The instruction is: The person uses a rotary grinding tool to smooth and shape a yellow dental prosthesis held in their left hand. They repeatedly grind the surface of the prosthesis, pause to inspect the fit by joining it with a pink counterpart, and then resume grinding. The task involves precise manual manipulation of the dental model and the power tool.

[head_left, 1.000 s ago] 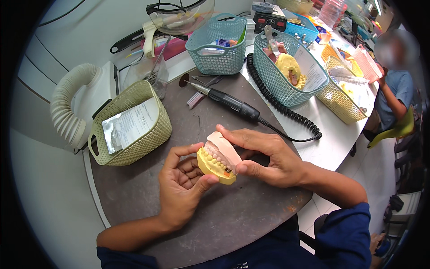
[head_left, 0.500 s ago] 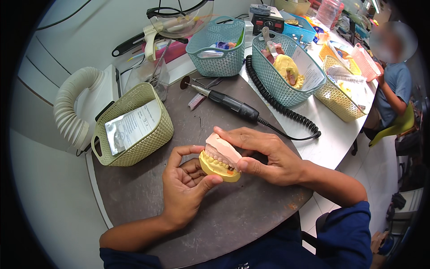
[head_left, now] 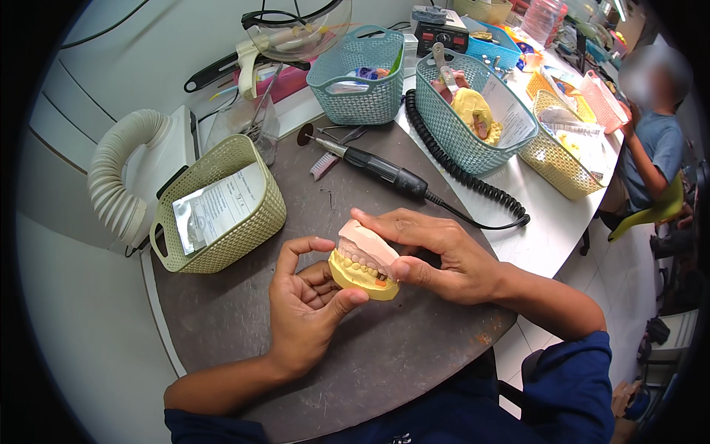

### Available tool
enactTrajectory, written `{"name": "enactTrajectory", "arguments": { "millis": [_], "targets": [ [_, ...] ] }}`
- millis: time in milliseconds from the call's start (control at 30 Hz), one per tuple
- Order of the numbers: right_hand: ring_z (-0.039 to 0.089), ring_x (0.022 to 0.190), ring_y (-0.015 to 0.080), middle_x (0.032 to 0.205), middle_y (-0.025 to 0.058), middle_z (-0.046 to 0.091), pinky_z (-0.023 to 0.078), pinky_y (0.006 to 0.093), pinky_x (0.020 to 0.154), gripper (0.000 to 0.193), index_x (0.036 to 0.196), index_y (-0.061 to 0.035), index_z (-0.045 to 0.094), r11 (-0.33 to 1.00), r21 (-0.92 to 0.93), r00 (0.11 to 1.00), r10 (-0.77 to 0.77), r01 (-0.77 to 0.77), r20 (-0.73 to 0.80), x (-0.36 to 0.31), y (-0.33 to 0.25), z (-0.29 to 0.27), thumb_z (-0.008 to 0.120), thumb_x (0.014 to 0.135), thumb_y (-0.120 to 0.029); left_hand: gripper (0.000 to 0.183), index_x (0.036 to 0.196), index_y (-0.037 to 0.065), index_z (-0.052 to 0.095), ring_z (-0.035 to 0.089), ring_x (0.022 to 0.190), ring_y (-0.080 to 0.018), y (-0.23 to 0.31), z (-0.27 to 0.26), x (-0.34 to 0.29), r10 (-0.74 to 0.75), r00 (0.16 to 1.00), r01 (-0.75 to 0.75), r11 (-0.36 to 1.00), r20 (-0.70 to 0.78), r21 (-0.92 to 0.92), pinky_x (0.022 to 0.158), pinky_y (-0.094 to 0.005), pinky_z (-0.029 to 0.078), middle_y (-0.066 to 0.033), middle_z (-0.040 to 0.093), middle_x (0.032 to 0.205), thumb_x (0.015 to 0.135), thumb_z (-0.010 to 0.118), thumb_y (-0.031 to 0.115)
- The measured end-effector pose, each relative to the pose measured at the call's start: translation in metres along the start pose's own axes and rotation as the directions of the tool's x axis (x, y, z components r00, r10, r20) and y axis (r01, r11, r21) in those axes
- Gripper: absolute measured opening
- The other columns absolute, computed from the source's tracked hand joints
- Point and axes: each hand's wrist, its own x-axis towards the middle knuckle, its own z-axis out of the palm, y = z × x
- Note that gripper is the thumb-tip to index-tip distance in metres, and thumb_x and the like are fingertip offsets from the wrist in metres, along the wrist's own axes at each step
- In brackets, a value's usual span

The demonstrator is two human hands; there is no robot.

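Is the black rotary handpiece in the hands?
No, the black rotary handpiece lies on the dark bench top, while the hands hold a yellow cast and a pink cast.

dental casts point(head_left: 362, 260) between hands point(head_left: 450, 260), above table point(head_left: 414, 362) | handpiece point(head_left: 379, 167) behind casts, on table | basket point(head_left: 248, 228) left of handpiece | paper point(head_left: 225, 203) in basket

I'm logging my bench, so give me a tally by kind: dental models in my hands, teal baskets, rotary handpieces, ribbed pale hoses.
Dental models: 2 (yellow model, pink model)
Teal baskets: 2 (left basket, right basket)
Rotary handpiece: 1
Ribbed pale hose: 1
Total: 6
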Motion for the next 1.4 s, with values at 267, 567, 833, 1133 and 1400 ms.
{"name": "enactTrajectory", "arguments": {
  "millis": [267, 567, 833, 1133, 1400],
  "targets": [
    [0.063, 0.109, 0.0243, 0.127, 0.0151, 0.059, 0.053, 0.0337, 0.088, 0.059, 0.149, -0.0095, 0.044, 0.998, 0.058, 0.995, -0.026, 0.031, -0.097, -0.005, 0.000, 0.004, 0.062, 0.096, -0.030, 0.065, 0.136, 0.005, 0.028, 0.065, 0.109, -0.0223, 0.001, 0.002, 0.001, 0.042, 0.999, -0.042, 0.998, 0.003, 0.035, 0.094, -0.0321, 0.055, -0.0204, 0.061, 0.117, 0.086, 0.070, -0.003],
    [0.061, 0.106, 0.0287, 0.118, 0.0152, 0.061, 0.053, 0.0364, 0.088, 0.053, 0.123, -0.0019, 0.057, 0.847, -0.522, 0.945, -0.245, 0.101, -0.215, -0.004, -0.003, -0.005, 0.076, 0.079, -0.024, 0.071, 0.145, 0.002, 0.026, 0.061, 0.090, -0.0169, -0.008, 0.010, -0.011, 0.384, 0.921, -0.362, 0.905, -0.062, 0.224, 0.066, -0.0270, 0.057, -0.0095, 0.050, 0.107, 0.091, 0.060, 0.034],
    [0.062, 0.086, 0.0313, 0.094, 0.0138, 0.054, 0.052, 0.0404, 0.070, 0.016, 0.094, -0.0004, 0.055, 0.731, -0.585, 0.919, -0.387, 0.351, 0.069, 0.031, 0.000, 0.004, 0.063, 0.084, -0.010, 0.071, 0.142, 0.002, 0.026, 0.062, 0.086, -0.0171, -0.020, 0.005, -0.019, 0.475, 0.873, -0.482, 0.814, 0.108, 0.324, 0.071, -0.0267, 0.056, -0.0138, 0.052, 0.108, 0.089, 0.067, 0.027],
    [0.063, 0.085, 0.0318, 0.096, 0.0145, 0.056, 0.054, 0.0417, 0.073, 0.021, 0.098, -0.0006, 0.054, 0.763, -0.518, 0.895, -0.446, 0.387, 0.012, 0.020, 0.015, -0.002, 0.064, 0.084, -0.013, 0.044, 0.131, 0.000, 0.049, 0.061, 0.098, -0.0212, -0.007, 0.023, -0.024, 0.356, 0.911, -0.411, 0.816, 0.206, 0.407, 0.083, -0.0310, 0.051, -0.0138, 0.061, 0.109, 0.100, 0.060, 0.028],
    [0.062, 0.082, 0.0229, 0.088, 0.0093, 0.060, 0.052, 0.0353, 0.071, 0.023, 0.100, -0.0027, 0.056, 0.472, -0.871, 0.952, -0.307, 0.135, -0.019, 0.013, 0.007, 0.003, 0.063, 0.083, -0.016, 0.068, 0.135, 0.005, 0.031, 0.065, 0.084, -0.0172, -0.007, 0.005, -0.017, 0.275, 0.936, -0.348, 0.813, 0.219, 0.466, 0.077, -0.0283, 0.053, -0.0129, 0.062, 0.093, 0.087, 0.075, 0.024]
  ]
}}
